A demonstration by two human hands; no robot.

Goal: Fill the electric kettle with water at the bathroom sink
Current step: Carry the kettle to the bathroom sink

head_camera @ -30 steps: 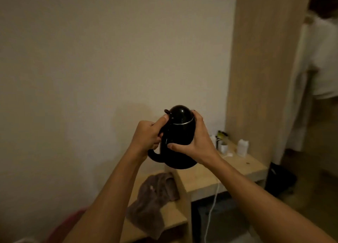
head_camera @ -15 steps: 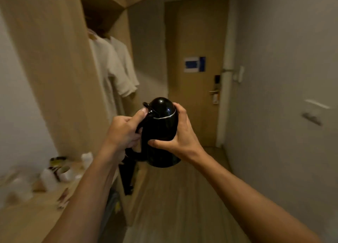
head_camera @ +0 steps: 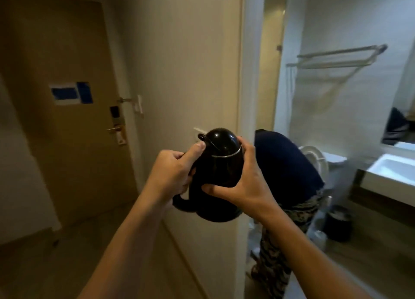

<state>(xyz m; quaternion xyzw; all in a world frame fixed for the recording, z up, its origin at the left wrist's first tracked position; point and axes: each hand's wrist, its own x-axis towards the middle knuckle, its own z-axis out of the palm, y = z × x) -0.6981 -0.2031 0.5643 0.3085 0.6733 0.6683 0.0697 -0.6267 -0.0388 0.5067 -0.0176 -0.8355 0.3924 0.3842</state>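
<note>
I hold a glossy black electric kettle in mid-air at the centre of the view, its domed lid down. My left hand grips the handle on its left side, thumb resting by the lid lever. My right hand wraps the right side of the body. The white bathroom sink shows at the right edge, through the open bathroom doorway, well beyond the kettle.
A person in a dark top and patterned trousers bends over inside the doorway, in front of the toilet. A white door frame stands just behind the kettle. The wooden entrance door is at left, a dark bin under the sink.
My view has swung right, from the desk and wardrobe past the corridor to the bathroom doorway. Both hands keep the same hold on the kettle.
</note>
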